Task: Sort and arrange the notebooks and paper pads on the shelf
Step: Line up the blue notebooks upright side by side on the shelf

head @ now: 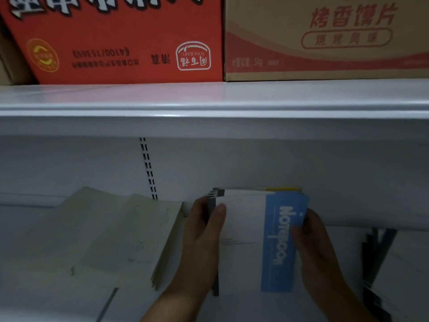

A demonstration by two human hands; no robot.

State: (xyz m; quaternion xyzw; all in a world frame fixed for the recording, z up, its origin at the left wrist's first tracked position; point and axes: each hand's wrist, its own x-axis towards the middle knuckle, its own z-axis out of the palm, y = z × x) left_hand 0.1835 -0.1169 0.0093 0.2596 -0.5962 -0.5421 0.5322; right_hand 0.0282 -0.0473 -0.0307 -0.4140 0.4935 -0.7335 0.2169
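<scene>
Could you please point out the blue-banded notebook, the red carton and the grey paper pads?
blue-banded notebook point(276, 247), head view, its blue band.
red carton point(120, 36), head view, its front face.
grey paper pads point(111, 235), head view, top cover.

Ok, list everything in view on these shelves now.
red carton: one, red, upper shelf, left
brown carton: one, tan with red print, upper shelf, right
upper shelf: one, white, across the view
notebook stack: one, white and blue, lower level, between both hands
paper pads: count unclear, pale grey, lower shelf, left
dark-edged notebooks: count unclear, white, far right
left hand: one, grips the stack's left edge
right hand: one, grips the stack's right edge
</scene>
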